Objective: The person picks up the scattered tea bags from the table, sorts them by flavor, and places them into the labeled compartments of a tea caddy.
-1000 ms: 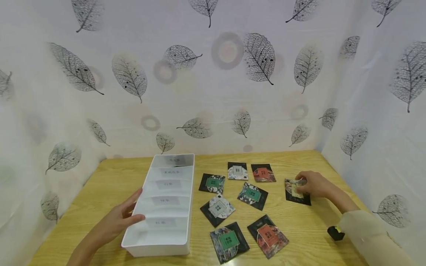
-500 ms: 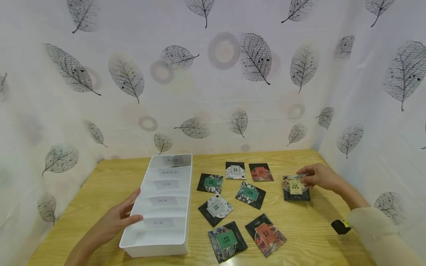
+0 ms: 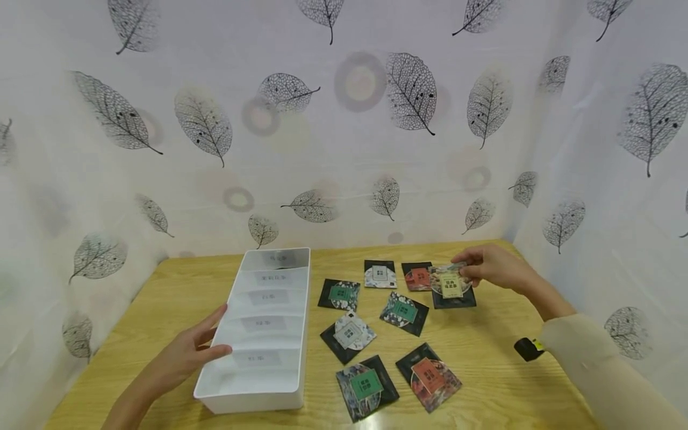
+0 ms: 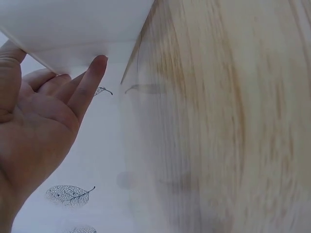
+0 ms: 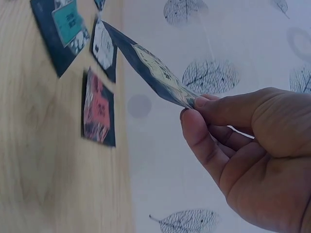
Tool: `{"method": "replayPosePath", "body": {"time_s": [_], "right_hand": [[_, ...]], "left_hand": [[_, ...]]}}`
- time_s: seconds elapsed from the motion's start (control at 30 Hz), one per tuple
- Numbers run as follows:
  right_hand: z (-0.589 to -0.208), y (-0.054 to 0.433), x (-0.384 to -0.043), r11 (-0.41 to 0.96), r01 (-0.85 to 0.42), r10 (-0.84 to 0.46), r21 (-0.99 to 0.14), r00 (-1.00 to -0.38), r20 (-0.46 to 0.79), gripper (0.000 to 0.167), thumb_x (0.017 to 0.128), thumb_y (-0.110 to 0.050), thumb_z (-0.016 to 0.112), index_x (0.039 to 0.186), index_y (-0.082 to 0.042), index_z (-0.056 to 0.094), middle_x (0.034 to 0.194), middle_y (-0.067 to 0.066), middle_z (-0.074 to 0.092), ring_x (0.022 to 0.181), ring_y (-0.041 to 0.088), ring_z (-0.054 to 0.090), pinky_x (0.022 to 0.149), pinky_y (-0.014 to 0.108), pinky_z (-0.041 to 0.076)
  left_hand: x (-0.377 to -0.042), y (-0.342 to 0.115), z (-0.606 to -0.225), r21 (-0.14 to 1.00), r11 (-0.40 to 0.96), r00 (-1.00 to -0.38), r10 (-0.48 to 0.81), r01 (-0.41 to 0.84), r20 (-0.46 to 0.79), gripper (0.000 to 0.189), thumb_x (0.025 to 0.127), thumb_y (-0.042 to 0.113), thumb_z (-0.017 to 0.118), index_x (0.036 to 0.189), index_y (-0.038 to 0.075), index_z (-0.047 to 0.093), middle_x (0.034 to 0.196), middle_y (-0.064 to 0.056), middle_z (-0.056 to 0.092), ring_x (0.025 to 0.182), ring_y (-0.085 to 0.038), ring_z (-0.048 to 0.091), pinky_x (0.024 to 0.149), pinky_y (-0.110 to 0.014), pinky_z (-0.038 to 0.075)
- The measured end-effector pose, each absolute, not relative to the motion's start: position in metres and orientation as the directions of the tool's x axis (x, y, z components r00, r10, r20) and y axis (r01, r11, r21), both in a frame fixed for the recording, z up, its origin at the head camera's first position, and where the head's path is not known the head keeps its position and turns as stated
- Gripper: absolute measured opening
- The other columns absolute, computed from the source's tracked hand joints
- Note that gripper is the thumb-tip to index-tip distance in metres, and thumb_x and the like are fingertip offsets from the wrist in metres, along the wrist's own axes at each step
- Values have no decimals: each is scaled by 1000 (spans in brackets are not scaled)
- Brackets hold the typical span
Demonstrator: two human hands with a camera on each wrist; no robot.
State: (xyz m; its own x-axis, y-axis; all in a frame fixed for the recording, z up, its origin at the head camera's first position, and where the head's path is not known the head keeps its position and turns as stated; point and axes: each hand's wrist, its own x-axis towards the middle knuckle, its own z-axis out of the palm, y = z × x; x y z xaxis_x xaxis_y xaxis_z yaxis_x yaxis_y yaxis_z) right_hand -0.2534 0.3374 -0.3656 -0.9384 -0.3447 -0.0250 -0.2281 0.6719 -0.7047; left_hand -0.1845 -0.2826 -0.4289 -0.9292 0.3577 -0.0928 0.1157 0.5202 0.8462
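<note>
My right hand (image 3: 497, 269) pinches a black sachet with a yellow label (image 3: 451, 288) by its upper right corner, raised above the table at the right. In the right wrist view, thumb and index fingertip meet on the edge of that sachet (image 5: 150, 70). A long white divided box (image 3: 303, 358) stands left of centre, with small grey labels on its dividers. My left hand (image 3: 180, 358) rests on the box's left side, thumb over the rim. The left wrist view has the fairly straight fingers of my left hand (image 4: 43, 116) against the box wall (image 4: 77, 29).
Several sachets lie on the wooden table (image 3: 484, 370) right of the box, with green, white and red labels. The held sachet partly covers one red-labelled sachet (image 3: 416, 276). A small black and yellow object (image 3: 528, 349) is by the right sleeve. Leaf-print cloth (image 3: 344, 149) surrounds the table.
My right hand has picked the yellow-labelled sachet up off the table and carried it left, toward the red-labelled one. The left hand stays at the box.
</note>
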Motion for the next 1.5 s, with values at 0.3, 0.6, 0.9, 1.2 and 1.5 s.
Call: {"method": "replayPosePath", "body": {"time_s": [0.3,0.6,0.9,1.2,1.5], "right_hand": [[-349,292,-272,619,-304,-422,-724,-906,19,32,101,-3,64,131,10,64,101,12,73,75,25,68,66,34,57],[-345,236,-295,569,-387,-487,-726,-870,82,31,101,0,63,130,11,65,100,14,75,76,28,70,65,32,57],[-359,182,-309,499,-419,-455,-758,-872,183,28,100,-1,65,127,7,68,96,13,74,75,30,72,67,37,59],[-361,150,-316,472,-427,-437,-771,-873,216,26,100,0,65,126,4,70,99,14,74,79,35,73,66,35,60],[-359,137,-318,450,-431,-446,-782,-867,222,28,101,2,63,128,8,67,106,18,74,77,24,73,68,32,59]], "left_hand": [[-187,-281,-424,840,524,-913,396,139,-96,87,102,24,68,165,2,12,168,-28,8,143,-54,35,91,-20,48],[-186,-280,-423,859,494,-909,406,133,-92,87,102,23,68,165,0,11,168,-28,7,144,-54,32,90,-18,47],[-184,-281,-421,861,492,-911,403,132,-91,88,102,23,68,164,0,11,168,-28,7,144,-54,32,90,-17,47],[-183,-281,-424,868,482,-911,400,116,-100,88,102,22,68,165,1,10,168,-28,4,145,-54,31,90,-18,48],[-182,-281,-423,860,499,-915,389,109,-110,88,102,24,68,165,2,11,168,-27,6,145,-53,32,92,-23,50]]}}
